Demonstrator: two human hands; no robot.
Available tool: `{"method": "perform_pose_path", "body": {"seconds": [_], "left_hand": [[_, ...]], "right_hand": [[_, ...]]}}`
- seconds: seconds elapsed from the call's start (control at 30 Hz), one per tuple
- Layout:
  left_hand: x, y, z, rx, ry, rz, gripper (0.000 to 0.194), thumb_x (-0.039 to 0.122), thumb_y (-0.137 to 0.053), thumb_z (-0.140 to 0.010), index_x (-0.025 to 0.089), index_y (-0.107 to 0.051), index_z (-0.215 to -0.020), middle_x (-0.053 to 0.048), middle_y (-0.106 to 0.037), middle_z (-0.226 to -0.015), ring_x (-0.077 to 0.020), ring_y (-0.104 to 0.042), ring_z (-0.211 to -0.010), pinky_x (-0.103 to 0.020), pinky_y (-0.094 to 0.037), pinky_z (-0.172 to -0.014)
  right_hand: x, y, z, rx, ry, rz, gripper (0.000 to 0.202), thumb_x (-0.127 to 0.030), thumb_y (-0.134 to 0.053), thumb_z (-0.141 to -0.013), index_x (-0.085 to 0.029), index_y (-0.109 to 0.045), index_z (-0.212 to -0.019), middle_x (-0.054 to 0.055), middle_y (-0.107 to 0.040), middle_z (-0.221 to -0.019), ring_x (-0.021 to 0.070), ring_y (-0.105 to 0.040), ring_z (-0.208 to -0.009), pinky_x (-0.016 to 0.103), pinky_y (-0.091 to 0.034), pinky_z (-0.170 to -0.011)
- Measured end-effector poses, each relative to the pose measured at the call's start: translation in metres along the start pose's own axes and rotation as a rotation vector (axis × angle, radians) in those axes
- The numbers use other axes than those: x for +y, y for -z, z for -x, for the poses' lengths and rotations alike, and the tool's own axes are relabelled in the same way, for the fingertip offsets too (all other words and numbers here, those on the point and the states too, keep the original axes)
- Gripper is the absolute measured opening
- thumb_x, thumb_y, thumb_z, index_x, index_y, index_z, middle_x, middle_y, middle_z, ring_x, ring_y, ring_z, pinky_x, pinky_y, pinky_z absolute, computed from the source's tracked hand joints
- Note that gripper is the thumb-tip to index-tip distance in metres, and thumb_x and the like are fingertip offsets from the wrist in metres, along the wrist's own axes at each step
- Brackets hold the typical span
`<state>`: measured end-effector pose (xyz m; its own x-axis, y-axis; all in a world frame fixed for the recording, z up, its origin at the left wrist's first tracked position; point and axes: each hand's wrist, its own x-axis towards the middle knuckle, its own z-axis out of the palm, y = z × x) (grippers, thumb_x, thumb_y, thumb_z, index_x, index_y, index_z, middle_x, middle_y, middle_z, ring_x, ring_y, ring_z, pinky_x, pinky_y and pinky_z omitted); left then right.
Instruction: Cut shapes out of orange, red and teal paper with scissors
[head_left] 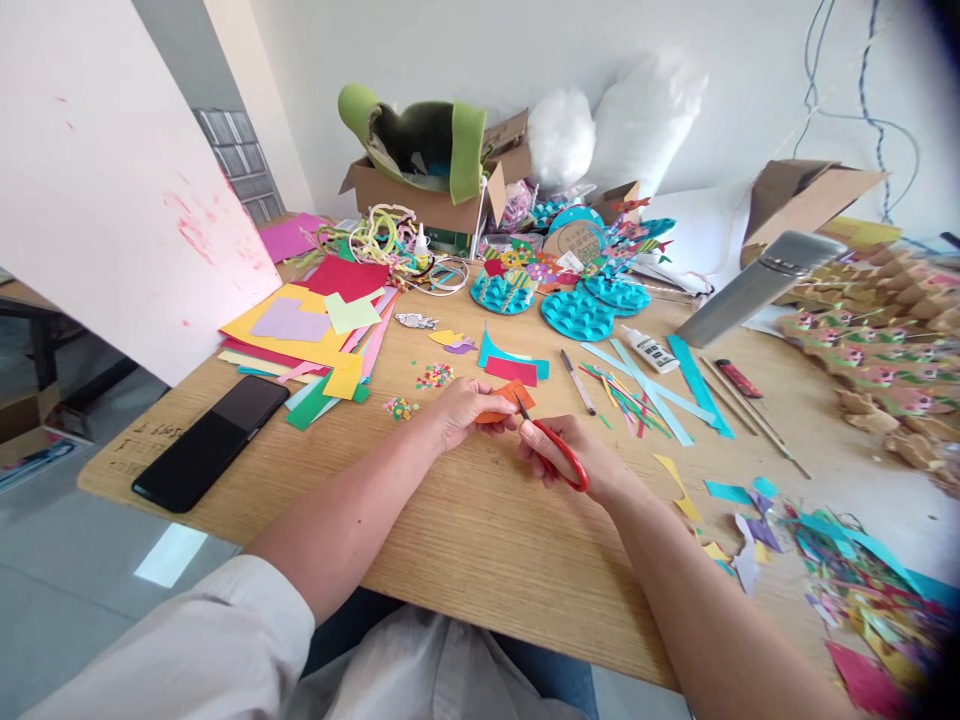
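Note:
My left hand [466, 413] pinches a small piece of orange paper [511, 396] above the middle of the table. Red-handled scissors [568, 463] are gripped in my right hand [574, 450], their blades meeting the right part of the orange paper. Just beyond my hands lie a red paper rectangle [512, 371] and a teal paper offcut [501, 350]. Small piles of colourful paper dots [435, 375] sit left of the paper, close to my left hand. A pen [578, 383] rests to the right, past the scissors.
A black phone [214, 440] and stacked coloured paper [300, 340] are on the left. Paper strips [637, 390], a glue bottle [649, 351] and a grey cylinder [757, 285] stand or lie right. Paper scraps [862, 580] cover the near right. Teal disc crafts [577, 310] sit behind.

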<state>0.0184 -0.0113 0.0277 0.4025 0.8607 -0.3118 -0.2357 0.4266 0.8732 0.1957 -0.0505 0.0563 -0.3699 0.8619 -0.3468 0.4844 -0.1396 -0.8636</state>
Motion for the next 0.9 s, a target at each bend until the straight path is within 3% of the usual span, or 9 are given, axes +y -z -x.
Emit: {"method": "perform_pose_path", "body": {"seconds": [0.9], "left_hand": [[0.0011, -0.0026, 0.0021, 0.028, 0.003, 0.000, 0.014, 0.021, -0.076, -0.058, 0.011, -0.066, -0.061, -0.003, -0.063, -0.056, -0.0093, -0.054, -0.050, -0.024, -0.040, -0.056]], "right_hand": [[0.0038, -0.0010, -0.0032, 0.005, 0.013, 0.009, 0.058, -0.072, -0.063, -0.073, -0.016, -0.056, -0.060, 0.000, -0.055, -0.047, 0.0096, -0.049, -0.039, 0.020, -0.029, -0.037]]}}
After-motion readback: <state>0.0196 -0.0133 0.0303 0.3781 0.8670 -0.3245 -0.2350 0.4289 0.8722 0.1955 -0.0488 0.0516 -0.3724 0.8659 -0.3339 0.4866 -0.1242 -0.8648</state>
